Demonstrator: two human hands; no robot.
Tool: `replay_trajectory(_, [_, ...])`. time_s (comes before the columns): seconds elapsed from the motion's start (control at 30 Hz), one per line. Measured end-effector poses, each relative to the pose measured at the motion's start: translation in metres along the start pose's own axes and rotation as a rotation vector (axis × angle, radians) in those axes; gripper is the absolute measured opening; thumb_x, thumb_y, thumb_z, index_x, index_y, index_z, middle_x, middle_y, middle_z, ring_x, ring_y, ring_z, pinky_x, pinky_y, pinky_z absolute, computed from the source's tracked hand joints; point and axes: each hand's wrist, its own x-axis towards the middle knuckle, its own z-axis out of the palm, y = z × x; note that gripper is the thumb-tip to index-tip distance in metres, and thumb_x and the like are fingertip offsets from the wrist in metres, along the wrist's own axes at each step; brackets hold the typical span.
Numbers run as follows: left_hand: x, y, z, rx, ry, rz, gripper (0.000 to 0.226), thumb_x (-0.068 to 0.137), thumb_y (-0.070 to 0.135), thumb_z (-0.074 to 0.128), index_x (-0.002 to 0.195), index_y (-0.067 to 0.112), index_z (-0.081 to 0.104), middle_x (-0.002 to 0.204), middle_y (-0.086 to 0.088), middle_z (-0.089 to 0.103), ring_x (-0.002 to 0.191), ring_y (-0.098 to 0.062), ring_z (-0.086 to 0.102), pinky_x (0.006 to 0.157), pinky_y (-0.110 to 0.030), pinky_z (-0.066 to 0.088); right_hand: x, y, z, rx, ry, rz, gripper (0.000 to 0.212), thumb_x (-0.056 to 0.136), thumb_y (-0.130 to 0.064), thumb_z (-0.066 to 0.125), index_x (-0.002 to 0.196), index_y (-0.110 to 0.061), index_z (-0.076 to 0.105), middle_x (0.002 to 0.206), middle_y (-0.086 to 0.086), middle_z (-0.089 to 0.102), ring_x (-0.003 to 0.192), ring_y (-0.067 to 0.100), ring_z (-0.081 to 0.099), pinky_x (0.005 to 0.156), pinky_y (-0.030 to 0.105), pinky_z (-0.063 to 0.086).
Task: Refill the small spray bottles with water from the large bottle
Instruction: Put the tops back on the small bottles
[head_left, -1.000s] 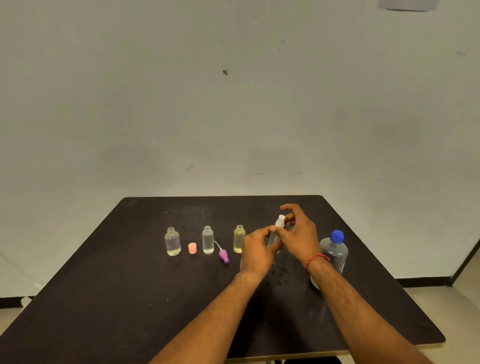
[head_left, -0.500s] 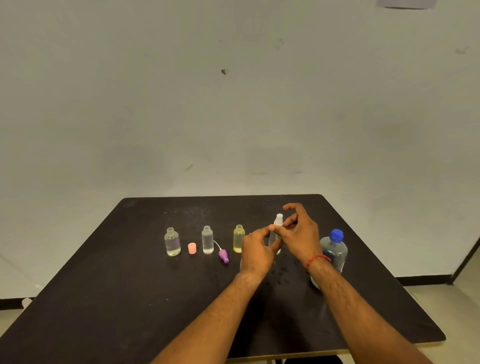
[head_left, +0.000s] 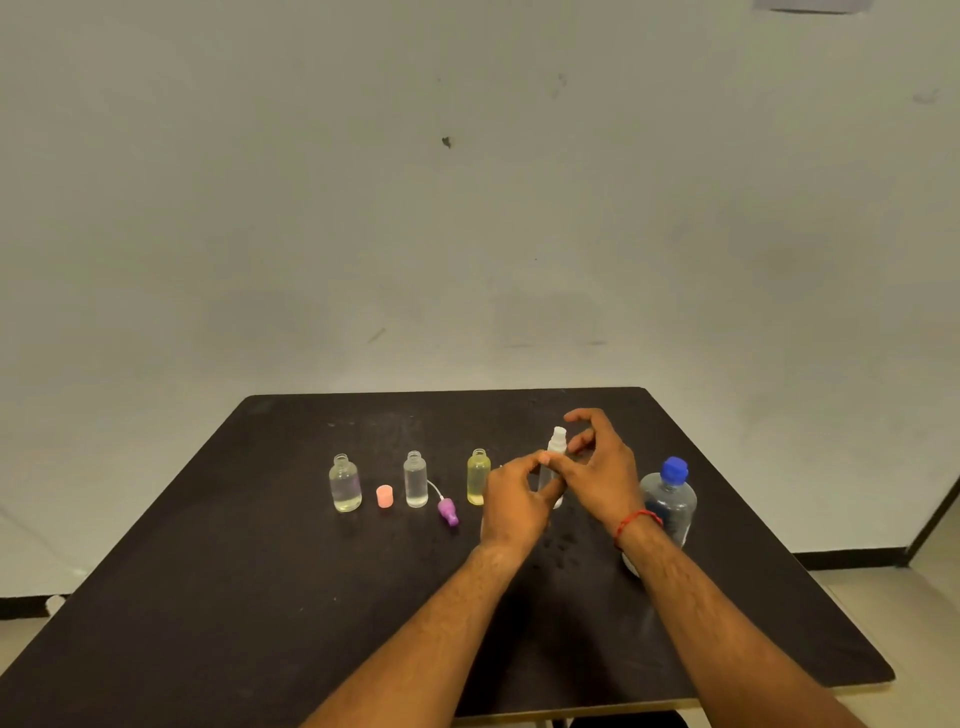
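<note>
Both hands have barely shifted: the left hand (head_left: 511, 506) still grips the small clear plastic spray bottle (head_left: 546, 478) upright between its fingers, the right hand (head_left: 605, 475) pinches its white pump top (head_left: 557, 440) - the large blue-capped clear water bottle (head_left: 670, 501) stands just outside the right-hand fingers.

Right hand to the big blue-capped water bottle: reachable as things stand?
Probably yes. The large clear plastic bottle with the blue cap stands just beside the right hand, nothing between them. But that hand pinches the small white-topped spray bottle and must release first.
</note>
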Motion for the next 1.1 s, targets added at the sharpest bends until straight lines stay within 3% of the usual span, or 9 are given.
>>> replay_trajectory(0.13, [0.001, 0.000, -0.002, -0.001, -0.001, 0.031, 0.024, 0.092, 0.030, 0.074, 0.115, 0.026, 0.074, 0.094, 0.013, 0.074, 0.061, -0.001, 0.063, 0.065, -0.020, 0.055, 0.002, 0.000, -0.002, 0.072, -0.088, 0.001, 0.063, 0.085, 0.003, 0.066, 0.136, -0.030, 0.047, 0.109, -0.009, 0.064, 0.102, 0.003, 0.059, 0.079, 0.012, 0.046])
replay_trajectory(0.4, [0.001, -0.001, 0.002, -0.003, -0.003, 0.012, 0.010, 0.093, 0.027, 0.073, 0.102, 0.028, 0.075, 0.081, 0.014, 0.072, 0.063, -0.005, 0.067, 0.060, -0.029, 0.059, -0.001, 0.002, 0.003, 0.048, 0.003, 0.009, 0.042, 0.081, -0.001, 0.074, 0.113, -0.025, 0.058, 0.091, -0.006, 0.066, 0.087, 0.006, 0.065, 0.076, 0.017, 0.054])
replay_trajectory(0.6, [0.001, -0.001, -0.002, 0.007, -0.007, 0.027, 0.018, 0.092, 0.031, 0.073, 0.110, 0.026, 0.075, 0.080, 0.020, 0.070, 0.061, 0.002, 0.064, 0.059, -0.018, 0.052, 0.003, 0.004, -0.001, 0.048, -0.091, -0.001, 0.060, 0.085, -0.003, 0.070, 0.131, -0.036, 0.050, 0.100, -0.011, 0.065, 0.096, 0.000, 0.061, 0.077, 0.011, 0.045])
replay_trajectory(0.73, [0.001, 0.000, 0.000, -0.011, 0.004, 0.018, 0.013, 0.093, 0.028, 0.073, 0.105, 0.026, 0.076, 0.073, 0.022, 0.068, 0.061, 0.002, 0.065, 0.057, -0.018, 0.052, 0.001, 0.003, 0.001, 0.044, -0.048, -0.007, 0.054, 0.084, 0.001, 0.069, 0.121, -0.035, 0.055, 0.094, -0.010, 0.068, 0.089, 0.000, 0.064, 0.074, 0.012, 0.050])
replay_trajectory(0.87, [0.002, -0.004, 0.003, -0.003, -0.012, 0.028, 0.009, 0.094, 0.022, 0.071, 0.100, 0.023, 0.077, 0.079, 0.010, 0.073, 0.070, -0.009, 0.070, 0.069, -0.031, 0.061, -0.002, 0.003, 0.009, 0.026, 0.060, -0.005, 0.045, 0.079, 0.001, 0.074, 0.110, -0.025, 0.054, 0.078, -0.008, 0.063, 0.077, 0.005, 0.064, 0.068, 0.013, 0.051])
replay_trajectory(0.93, [0.002, -0.007, 0.004, -0.008, -0.020, 0.025, 0.012, 0.094, 0.021, 0.071, 0.104, 0.023, 0.077, 0.083, 0.010, 0.075, 0.075, -0.008, 0.072, 0.071, -0.030, 0.061, -0.002, 0.003, 0.012, 0.021, 0.087, 0.010, 0.044, 0.079, -0.001, 0.075, 0.110, -0.024, 0.051, 0.076, -0.009, 0.060, 0.076, 0.005, 0.063, 0.069, 0.016, 0.051])
replay_trajectory(1.1, [0.003, -0.013, 0.000, -0.018, -0.009, 0.047, 0.010, 0.092, 0.026, 0.074, 0.099, 0.022, 0.079, 0.083, 0.010, 0.076, 0.077, -0.003, 0.071, 0.071, -0.018, 0.056, 0.001, 0.006, 0.007, 0.034, -0.051, 0.015, 0.063, 0.081, -0.001, 0.072, 0.130, -0.032, 0.047, 0.097, -0.008, 0.063, 0.094, 0.002, 0.060, 0.078, 0.013, 0.045])
